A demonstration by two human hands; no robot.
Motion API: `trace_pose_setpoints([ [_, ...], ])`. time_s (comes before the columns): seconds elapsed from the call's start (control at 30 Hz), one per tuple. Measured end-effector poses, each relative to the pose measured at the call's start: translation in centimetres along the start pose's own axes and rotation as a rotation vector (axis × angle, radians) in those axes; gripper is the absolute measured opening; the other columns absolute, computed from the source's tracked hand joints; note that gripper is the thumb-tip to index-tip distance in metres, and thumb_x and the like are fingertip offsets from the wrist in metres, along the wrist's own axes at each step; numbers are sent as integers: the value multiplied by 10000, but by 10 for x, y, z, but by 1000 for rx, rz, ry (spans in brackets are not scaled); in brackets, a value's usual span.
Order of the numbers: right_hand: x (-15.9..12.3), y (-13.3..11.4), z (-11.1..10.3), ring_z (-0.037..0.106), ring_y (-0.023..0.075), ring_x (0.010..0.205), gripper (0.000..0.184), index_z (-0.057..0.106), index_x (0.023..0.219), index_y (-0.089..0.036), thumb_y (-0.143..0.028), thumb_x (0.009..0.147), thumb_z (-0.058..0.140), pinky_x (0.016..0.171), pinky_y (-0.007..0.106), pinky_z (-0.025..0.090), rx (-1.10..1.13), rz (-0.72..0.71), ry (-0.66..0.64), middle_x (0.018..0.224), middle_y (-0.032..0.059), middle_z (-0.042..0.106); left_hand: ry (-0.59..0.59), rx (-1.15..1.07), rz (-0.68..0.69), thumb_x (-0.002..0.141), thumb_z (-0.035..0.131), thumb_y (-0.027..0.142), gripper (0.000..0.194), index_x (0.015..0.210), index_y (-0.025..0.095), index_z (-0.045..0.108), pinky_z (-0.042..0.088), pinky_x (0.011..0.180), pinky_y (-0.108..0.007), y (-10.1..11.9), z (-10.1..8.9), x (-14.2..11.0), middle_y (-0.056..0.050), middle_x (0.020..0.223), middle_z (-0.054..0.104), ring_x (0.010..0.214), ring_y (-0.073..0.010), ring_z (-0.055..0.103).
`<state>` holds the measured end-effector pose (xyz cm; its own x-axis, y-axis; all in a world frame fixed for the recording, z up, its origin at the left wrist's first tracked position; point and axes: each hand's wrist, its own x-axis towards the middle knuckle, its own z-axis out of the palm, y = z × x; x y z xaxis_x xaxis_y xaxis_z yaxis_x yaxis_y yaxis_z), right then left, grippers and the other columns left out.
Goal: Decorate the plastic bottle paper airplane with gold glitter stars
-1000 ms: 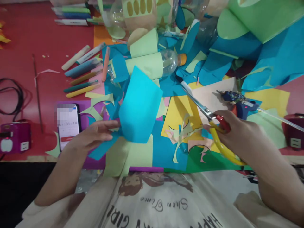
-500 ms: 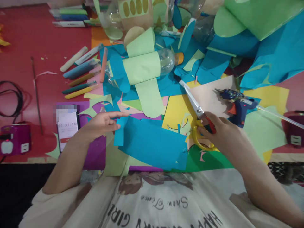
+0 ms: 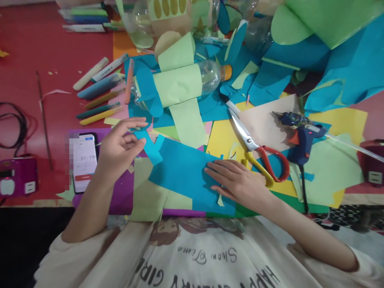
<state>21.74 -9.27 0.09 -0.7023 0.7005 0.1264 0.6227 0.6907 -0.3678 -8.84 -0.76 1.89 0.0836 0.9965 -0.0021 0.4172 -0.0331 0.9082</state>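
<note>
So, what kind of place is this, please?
Probably a craft table: coloured paper sheets cover it, with scissors, a glue gun and markers lying about.

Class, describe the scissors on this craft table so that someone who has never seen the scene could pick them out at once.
Start at the red table and move to the pile of coloured paper in front of the person. Just beyond the right hand, which rests flat on a blue sheet, lie the scissors. They have one red and one yellow handle loop, unlike the dark blue glue gun beside them.
</note>
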Motion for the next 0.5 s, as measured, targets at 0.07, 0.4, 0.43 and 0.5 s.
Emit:
trace_pose_setpoints([
  [0.07, -2, 2, 5, 672, 279, 1168, 391, 674, 1246, -103, -347, 1005, 485, 964, 450, 576, 13, 13, 3, 1208, 160, 728, 55, -35, 73, 778, 707, 205, 173, 946, 245, 721, 511, 584, -170, 3, 9, 0, -32, 1138, 720, 834, -126, 676],
  [0.4, 26, 24, -10, 715, 238, 970, 352, 615, 1185, -190, -450, 959, 541, 797, 376, 604, 538, 439, 148, 1072, 112, 737, -273, -38, 104, 897, 582, 241, 130, 1012, 207, 633, 608, 833, -251, 22, 70, -3, -30, 1028, 714, 926, -149, 710],
  [0.43, 33, 25, -9, 713, 219, 911, 353, 594, 1182, -189, -446, 942, 562, 746, 343, 595, 625, 493, 162, 1017, 96, 730, -305, -49, 144, 899, 575, 220, 126, 1012, 207, 630, 603, 846, -243, 23, 74, -3, -29, 1035, 709, 939, -145, 710],
  [0.5, 44, 28, -7, 688, 178, 792, 294, 582, 1125, -182, -396, 923, 572, 665, 292, 559, 749, 563, 207, 882, 52, 695, -362, -55, 220, 910, 561, 199, 135, 1027, 208, 629, 596, 858, -235, 23, 79, -4, -31, 1057, 699, 964, -141, 707],
])
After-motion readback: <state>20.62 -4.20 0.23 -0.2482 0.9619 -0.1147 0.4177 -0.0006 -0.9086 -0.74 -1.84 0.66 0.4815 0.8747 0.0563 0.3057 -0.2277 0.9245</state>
